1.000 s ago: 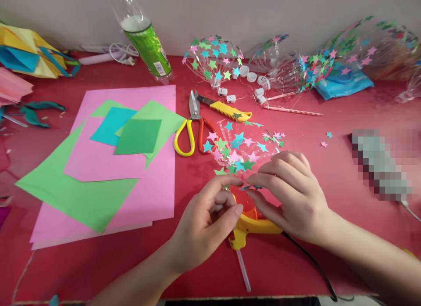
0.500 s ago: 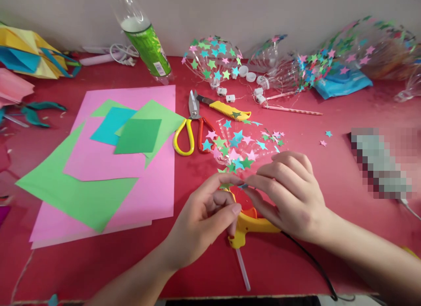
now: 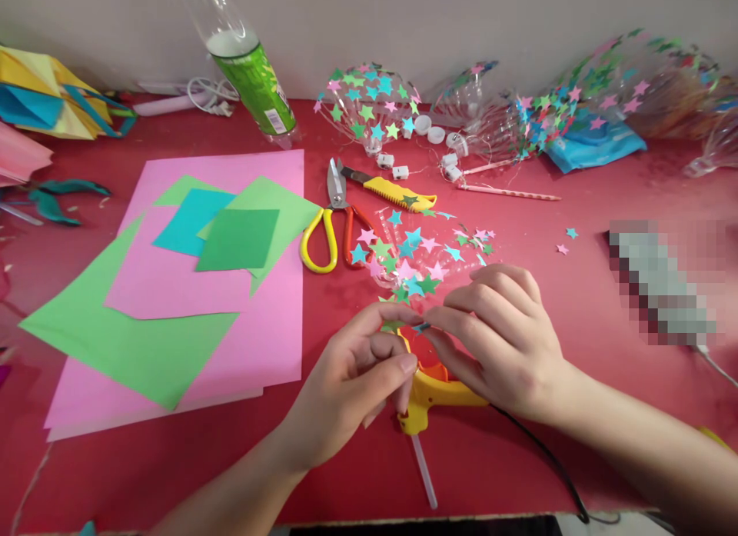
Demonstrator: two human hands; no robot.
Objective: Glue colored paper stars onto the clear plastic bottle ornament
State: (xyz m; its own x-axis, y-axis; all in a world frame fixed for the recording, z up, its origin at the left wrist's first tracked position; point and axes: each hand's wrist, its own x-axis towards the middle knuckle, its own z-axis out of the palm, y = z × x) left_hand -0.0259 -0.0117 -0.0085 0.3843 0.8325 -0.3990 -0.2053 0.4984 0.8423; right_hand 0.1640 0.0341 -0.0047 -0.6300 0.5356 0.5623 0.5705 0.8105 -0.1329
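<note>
My right hand (image 3: 501, 340) pinches a small blue paper star (image 3: 423, 327) between thumb and forefinger. Beside it, my left hand (image 3: 363, 367) has its index fingertip against the star; its other fingers are curled, and what they hold is hidden. Below both hands lies a yellow glue gun (image 3: 423, 401), with an orange trigger and a clear glue stick (image 3: 424, 471) poking out of its back end. Just beyond my fingers rests a cut clear plastic bottle (image 3: 441, 263) whose strips carry pink, green and blue stars.
Coloured paper sheets (image 3: 277, 336) lie at left. Red-and-yellow-handled scissors (image 3: 320, 244) and a yellow cutter (image 3: 397, 194) sit mid-table. Behind are a green-labelled bottle (image 3: 257, 86), star-covered bottle pieces (image 3: 369, 98) and a blue packet (image 3: 596, 148). A black cord (image 3: 542, 451) runs along the front right.
The whole view has shifted slightly, so things appear a little further left. Both hands keep nearly the same pose around the blue star.
</note>
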